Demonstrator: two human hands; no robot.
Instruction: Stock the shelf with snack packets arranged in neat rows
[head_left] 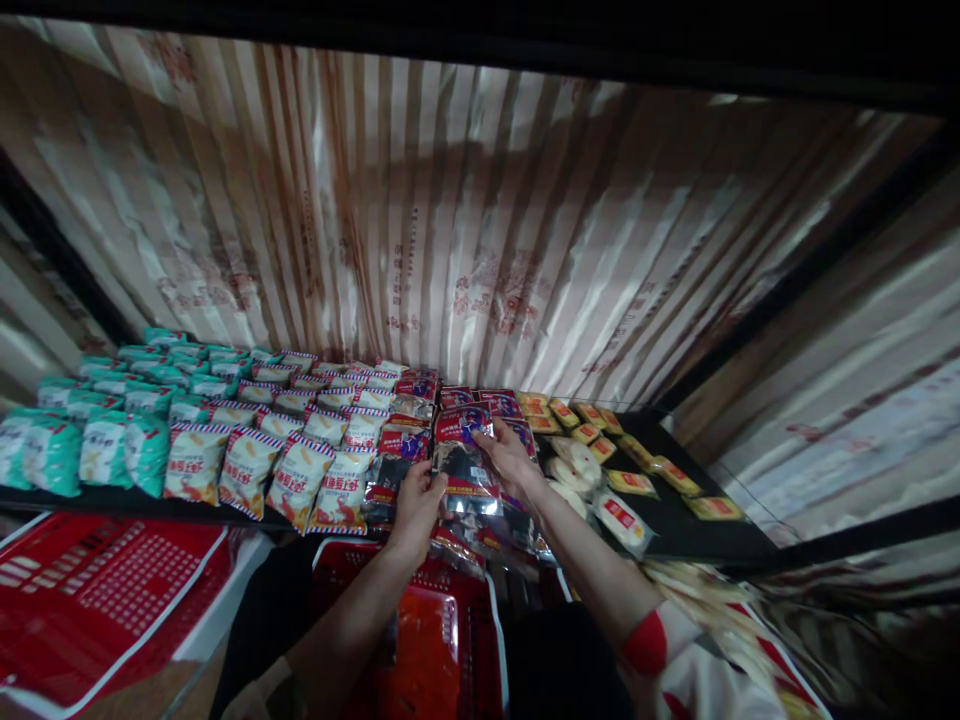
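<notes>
Between my two hands is a red and dark snack bag (463,455) with a clear lower part, tilted up over the front of the shelf. My left hand (417,507) pinches its lower left edge. At its upper right side, my right hand (508,456) grips it with the fingers closed. Matching red and dark bags lie behind it and to its left, and several more sit below it at the shelf's front edge. Just left of my left hand stands a row of white snack bags (301,480) with striped tops.
Teal bags (105,447) fill the shelf's left end. To the right on the black shelf (679,525) lie yellow packs (630,483) and pale round packs (574,465). A red basket (495,620) with orange contents stands below me, another red basket (112,590) at left. Patterned curtain hangs behind.
</notes>
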